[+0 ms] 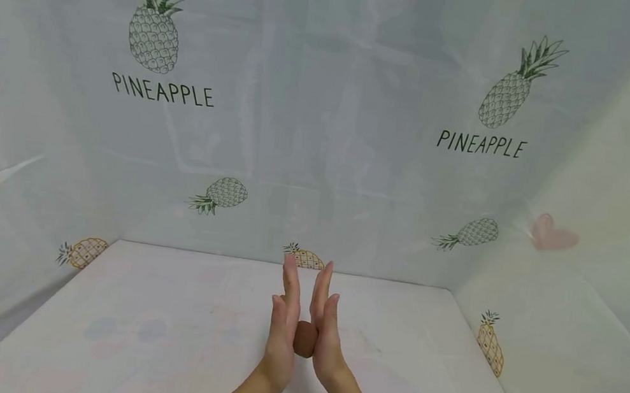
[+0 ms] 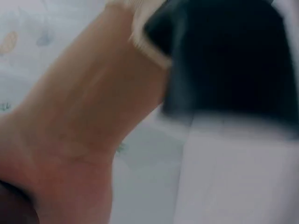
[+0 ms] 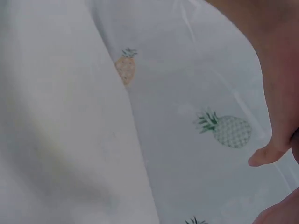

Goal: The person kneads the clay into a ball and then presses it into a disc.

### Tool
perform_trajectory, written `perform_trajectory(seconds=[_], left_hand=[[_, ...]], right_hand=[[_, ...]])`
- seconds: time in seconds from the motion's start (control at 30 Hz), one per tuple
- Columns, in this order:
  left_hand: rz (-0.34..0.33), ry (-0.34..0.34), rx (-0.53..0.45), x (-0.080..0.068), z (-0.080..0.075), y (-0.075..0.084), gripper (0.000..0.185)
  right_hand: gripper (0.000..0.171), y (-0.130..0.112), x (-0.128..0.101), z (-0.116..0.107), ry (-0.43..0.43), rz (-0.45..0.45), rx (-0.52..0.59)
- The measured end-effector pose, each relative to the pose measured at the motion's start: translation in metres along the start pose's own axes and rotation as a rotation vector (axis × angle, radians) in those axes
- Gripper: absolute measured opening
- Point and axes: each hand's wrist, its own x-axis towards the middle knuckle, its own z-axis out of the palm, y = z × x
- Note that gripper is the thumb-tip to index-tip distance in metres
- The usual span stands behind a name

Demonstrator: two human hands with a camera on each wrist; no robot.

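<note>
Between my two palms in the head view is a small rounded brown lump (image 1: 306,339) with a smooth, matte surface; its material cannot be told. My left hand (image 1: 282,334) presses on its left side, fingers straight and pointing up and away. Facing it, my right hand (image 1: 326,338) touches the right side, also with straight fingers. The fingertips of the two hands stand apart. Only a dark brown edge of the lump (image 2: 16,207) shows low in the left wrist view, beside a blurred forearm. A sliver of it appears at the right wrist view's edge.
Beneath the hands lies a pale, faintly patterned tabletop (image 1: 176,310). White sheeting (image 1: 322,127) printed with pineapples rises behind it and at both sides. A large dark object (image 2: 229,65) near a pale sleeve cuff blocks the upper right of the left wrist view.
</note>
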Motion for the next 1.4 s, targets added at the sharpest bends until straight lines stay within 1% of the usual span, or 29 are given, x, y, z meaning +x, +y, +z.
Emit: perform_trajectory(seconds=[0.07, 0.2, 0.27, 0.33, 0.43, 0.6, 0.7, 0.83, 1.0, 1.07, 1.1, 1.2, 1.27, 1.33, 1.4], left_hand=[[0.003, 0.031, -0.007, 0.004, -0.007, 0.000, 0.063], [-0.010, 0.086, 0.016, 0.008, -0.021, -0.001, 0.062], [-0.018, 0.103, 0.028, 0.010, -0.027, -0.002, 0.060], [-0.021, 0.117, 0.044, 0.012, -0.031, -0.004, 0.060], [-0.020, 0.124, 0.078, 0.015, -0.032, -0.008, 0.061], [-0.001, 0.117, 0.171, 0.013, -0.023, -0.019, 0.060], [0.005, 0.099, 0.192, 0.009, -0.016, -0.026, 0.060], [-0.013, 0.054, 0.147, 0.004, -0.007, -0.032, 0.060], [-0.108, -0.024, 0.044, -0.005, 0.002, -0.028, 0.057], [-0.138, -0.065, -0.006, -0.007, 0.005, -0.024, 0.058], [-0.143, -0.087, -0.028, -0.008, 0.006, -0.023, 0.058], [-0.144, -0.140, -0.079, -0.009, 0.010, -0.019, 0.058], [-0.139, -0.159, -0.103, -0.009, 0.012, -0.017, 0.058], [-0.124, -0.165, -0.123, -0.008, 0.011, -0.014, 0.059], [-0.101, -0.161, -0.134, -0.007, 0.010, -0.012, 0.062]], right_hand=[[0.058, 0.001, -0.001, 0.007, -0.033, 0.015, 0.021], [0.059, -0.002, -0.006, 0.018, -0.079, 0.055, 0.116], [0.059, -0.005, -0.009, 0.023, -0.091, 0.055, 0.148], [0.059, -0.009, -0.011, 0.026, -0.096, 0.038, 0.156], [0.058, -0.016, -0.013, 0.029, -0.077, -0.001, 0.137], [0.057, -0.022, -0.013, 0.025, -0.008, -0.049, 0.081], [0.057, -0.024, -0.012, 0.020, 0.039, -0.061, 0.060], [0.057, -0.026, -0.012, 0.012, 0.090, -0.060, 0.047], [0.058, -0.027, -0.011, 0.002, 0.134, -0.058, 0.049], [0.057, -0.027, -0.010, -0.003, 0.153, -0.051, 0.049], [0.057, -0.027, -0.010, -0.006, 0.167, -0.049, 0.043], [0.056, -0.024, -0.007, -0.013, 0.206, -0.048, 0.022], [0.056, -0.022, -0.005, -0.016, 0.219, -0.052, 0.020], [0.056, -0.018, -0.003, -0.018, 0.202, -0.049, 0.039], [0.056, -0.014, -0.002, -0.017, 0.158, -0.036, 0.066]])
